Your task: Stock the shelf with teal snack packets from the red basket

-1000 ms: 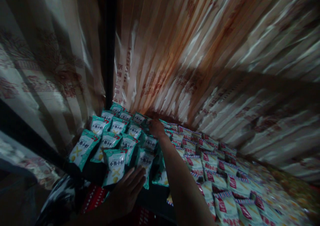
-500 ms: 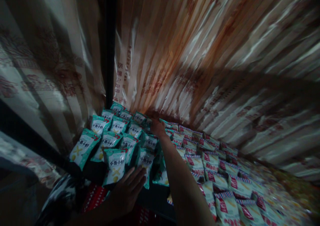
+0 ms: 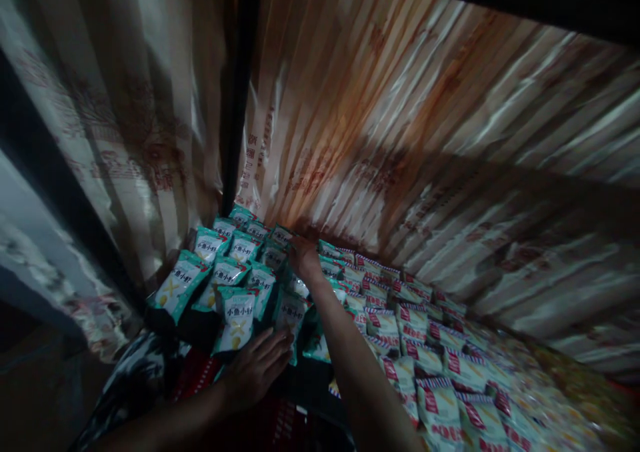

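Teal-and-white snack bags (image 3: 237,319) stand in rows on a dark surface. My left hand (image 3: 260,362) lies at the front row, its fingers stretched out. Its fingertips touch or nearly touch the lower part of one upright snack bag (image 3: 290,315). My right hand (image 3: 304,259) reaches over the bags to the back rows. It is beside a teal snack bag (image 3: 281,235) near the curtain, with its fingers bent downward. Those fingertips are hidden, so I cannot see whether they grip a bag.
Cream-and-red snack bags with striped tops (image 3: 440,412) fill the right side, with loose small wrapped packs (image 3: 545,379) beyond. A shiny printed curtain (image 3: 320,139) hangs behind. Dark poles (image 3: 243,92) frame the corner. Red material (image 3: 197,372) shows below the front edge.
My right hand has shifted slightly left along the back rows. My left hand stays at the front bag. The view has tilted a little, showing a dark bar at the top.
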